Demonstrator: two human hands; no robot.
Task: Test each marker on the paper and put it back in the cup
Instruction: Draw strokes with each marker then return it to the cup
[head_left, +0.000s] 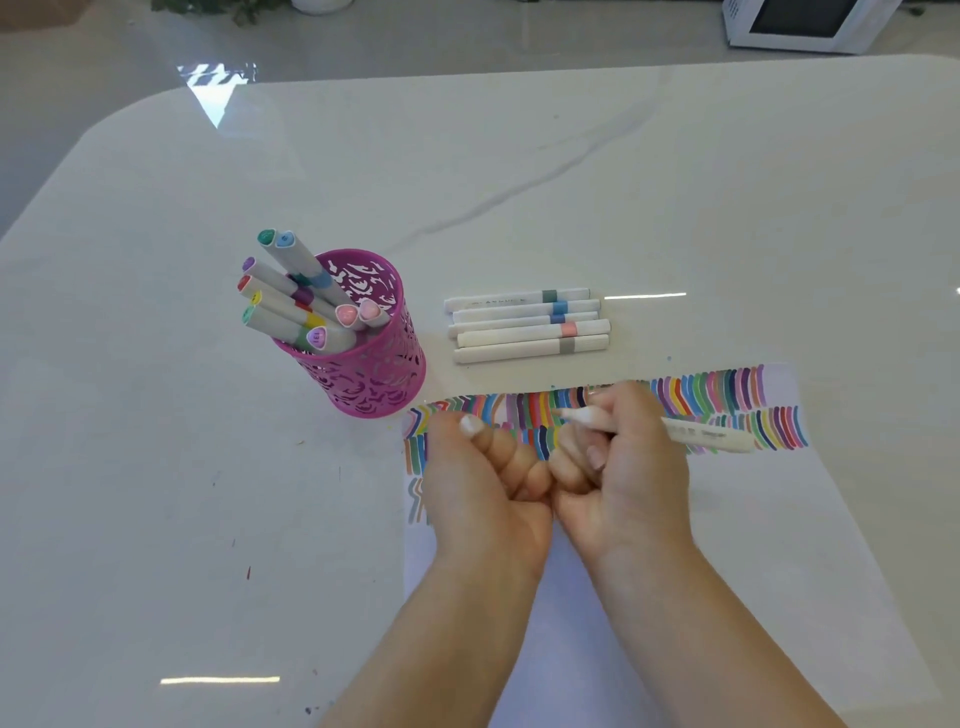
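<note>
White marker (704, 433), seemingly uncapped, half-hidden in right hand (626, 467).

One pink cup (379, 379), nine cup markers (283, 304), five loose markers (527, 326), one held marker (706, 435), one paper sheet (779, 519)

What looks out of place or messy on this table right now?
Five white markers lie in a row on the glossy white table beside the pink perforated cup, not in it. Small ink specks dot the table left of the marked paper.
</note>
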